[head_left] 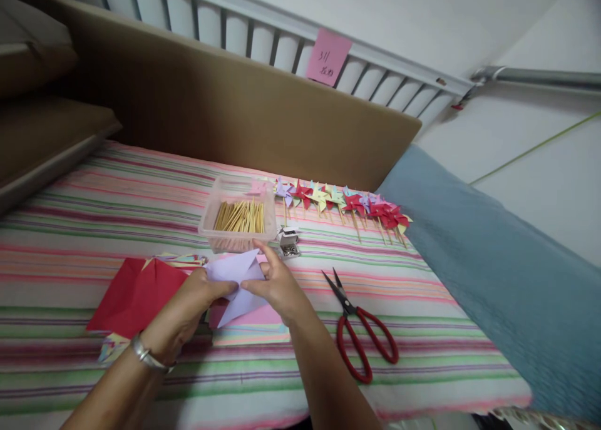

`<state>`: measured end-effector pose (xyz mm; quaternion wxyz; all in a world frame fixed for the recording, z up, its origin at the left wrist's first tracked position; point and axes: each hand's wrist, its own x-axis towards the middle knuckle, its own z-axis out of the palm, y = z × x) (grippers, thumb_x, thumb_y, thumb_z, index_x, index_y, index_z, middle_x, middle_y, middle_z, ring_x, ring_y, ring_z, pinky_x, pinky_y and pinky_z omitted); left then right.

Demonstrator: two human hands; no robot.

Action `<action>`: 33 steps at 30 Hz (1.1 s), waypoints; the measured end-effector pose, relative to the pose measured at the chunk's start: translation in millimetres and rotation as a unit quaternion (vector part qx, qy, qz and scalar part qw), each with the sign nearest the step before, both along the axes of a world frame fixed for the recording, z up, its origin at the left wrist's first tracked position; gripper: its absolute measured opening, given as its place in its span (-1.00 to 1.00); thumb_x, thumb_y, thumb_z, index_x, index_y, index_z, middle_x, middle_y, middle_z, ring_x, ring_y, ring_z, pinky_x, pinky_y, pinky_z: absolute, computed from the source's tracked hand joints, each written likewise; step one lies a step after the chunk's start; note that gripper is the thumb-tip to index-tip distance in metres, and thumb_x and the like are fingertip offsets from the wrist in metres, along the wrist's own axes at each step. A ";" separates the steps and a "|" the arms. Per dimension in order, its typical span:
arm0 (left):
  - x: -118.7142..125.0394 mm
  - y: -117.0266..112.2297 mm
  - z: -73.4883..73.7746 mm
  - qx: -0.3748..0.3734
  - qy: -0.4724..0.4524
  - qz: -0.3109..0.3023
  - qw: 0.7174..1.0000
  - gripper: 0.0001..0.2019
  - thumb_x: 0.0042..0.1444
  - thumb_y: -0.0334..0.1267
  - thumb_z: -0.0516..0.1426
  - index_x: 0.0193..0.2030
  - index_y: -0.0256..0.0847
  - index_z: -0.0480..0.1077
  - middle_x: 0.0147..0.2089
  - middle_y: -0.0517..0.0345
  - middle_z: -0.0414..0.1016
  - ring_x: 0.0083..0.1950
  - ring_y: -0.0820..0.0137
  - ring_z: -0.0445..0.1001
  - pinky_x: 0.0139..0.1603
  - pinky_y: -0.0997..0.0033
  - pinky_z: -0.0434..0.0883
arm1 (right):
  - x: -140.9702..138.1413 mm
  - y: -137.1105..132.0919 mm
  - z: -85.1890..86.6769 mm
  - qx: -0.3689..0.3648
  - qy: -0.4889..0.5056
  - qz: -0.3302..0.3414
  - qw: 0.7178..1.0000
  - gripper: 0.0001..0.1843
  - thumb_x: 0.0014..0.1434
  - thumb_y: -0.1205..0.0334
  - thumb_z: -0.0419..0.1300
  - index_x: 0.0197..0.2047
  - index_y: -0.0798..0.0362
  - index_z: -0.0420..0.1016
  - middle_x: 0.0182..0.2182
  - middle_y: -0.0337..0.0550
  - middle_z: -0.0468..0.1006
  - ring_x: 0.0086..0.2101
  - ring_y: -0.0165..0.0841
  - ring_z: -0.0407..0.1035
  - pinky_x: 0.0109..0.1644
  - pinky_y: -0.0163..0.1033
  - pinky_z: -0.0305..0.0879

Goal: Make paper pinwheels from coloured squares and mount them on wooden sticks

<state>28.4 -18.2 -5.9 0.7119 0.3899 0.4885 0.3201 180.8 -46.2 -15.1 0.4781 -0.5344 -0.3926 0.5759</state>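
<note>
A lilac paper pinwheel blade point(237, 269), partly folded, is held between both hands above a stack of pastel paper sheets point(253, 334). My left hand point(203, 295) grips its left side, thumb pressed on the paper near the middle. From the right, my right hand point(277, 285) pinches it with thumb and fingers, the thumb meeting the centre. Left of my hands lie red paper pieces point(141, 292) on other coloured paper. Just beyond the hands stands a clear plastic box point(239, 236) of thin wooden sticks point(240, 217). Beside it is a small open box of metal pins point(290, 245).
Red-handled scissors point(350, 314) lie on the striped cloth point(422, 361) to the right. Finished pinwheels on sticks point(342, 201) lie in a row at the back. A cardboard panel point(244, 111) stands behind them, and cardboard boxes point(47, 142) rise at the left.
</note>
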 end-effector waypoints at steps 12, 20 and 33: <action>3.3 0.8 -6.7 -0.025 -0.145 -0.002 0.989 -0.69 -0.24 -0.29 0.39 -0.27 -0.25 0.55 -0.33 0.09 0.65 -0.34 0.38 0.55 -0.24 0.45 0.45 | -12.9 4.2 0.3 0.055 0.048 -0.121 0.990 -0.16 -0.19 0.38 0.33 0.21 -0.02 0.23 -0.14 -0.18 0.56 -0.21 -0.26 0.46 -0.21 -0.26 0.37; 4.8 1.7 -7.4 -0.042 -0.162 0.051 0.985 -0.78 -0.29 -0.25 0.41 -0.45 -0.25 0.57 -0.52 0.18 0.60 -0.50 0.49 0.49 -0.46 0.60 0.36 | -31.2 0.7 0.7 0.114 0.043 -0.183 0.976 -0.15 -0.13 0.38 0.33 0.25 0.01 0.18 0.02 -0.12 0.52 -0.06 -0.23 0.43 -0.03 -0.22 0.37; -22.0 18.1 3.0 0.020 -0.135 0.134 0.982 -0.81 -0.32 -0.32 0.37 -0.48 -0.28 0.54 -0.50 0.17 0.58 -0.48 0.44 0.44 -0.43 0.52 0.34 | -27.2 -9.4 -2.9 0.278 -0.281 -0.181 0.900 -0.49 0.15 0.35 0.15 0.18 -0.03 0.33 -0.18 -0.10 0.51 -0.18 -0.28 0.42 -0.03 -0.09 0.37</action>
